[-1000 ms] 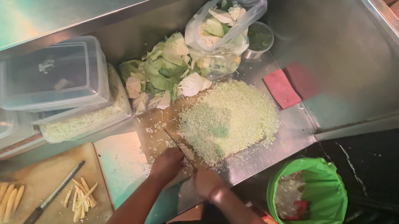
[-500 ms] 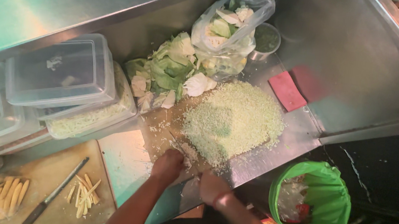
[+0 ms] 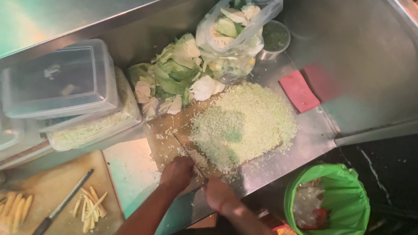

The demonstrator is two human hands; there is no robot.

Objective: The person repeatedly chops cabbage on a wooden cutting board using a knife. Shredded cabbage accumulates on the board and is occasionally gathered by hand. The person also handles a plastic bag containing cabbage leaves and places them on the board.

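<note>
Green shredded cabbage [image 3: 244, 125] heap looks unchanged since a second ago; both hands, left [image 3: 177, 173] and right [image 3: 220, 194], stay closed at its near edge, grip hard to tell.

Glossy stainless-steel counter [image 3: 318, 143] beyond the right hand [image 3: 217, 194]; matt wooden chopping board [image 3: 165, 144] under the left hand [image 3: 176, 172]; clear plastic tubs [image 3: 60, 82] further left.

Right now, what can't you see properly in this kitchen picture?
Head view:
- What the right hand grips: too small and dim.
- The left hand fingers: curled under, hidden.
- Bottom of the green bin: food scraps cover it.
- Stacked plastic tubs: cut off by the left edge.
- Small steel cup: contents blurred.
</note>
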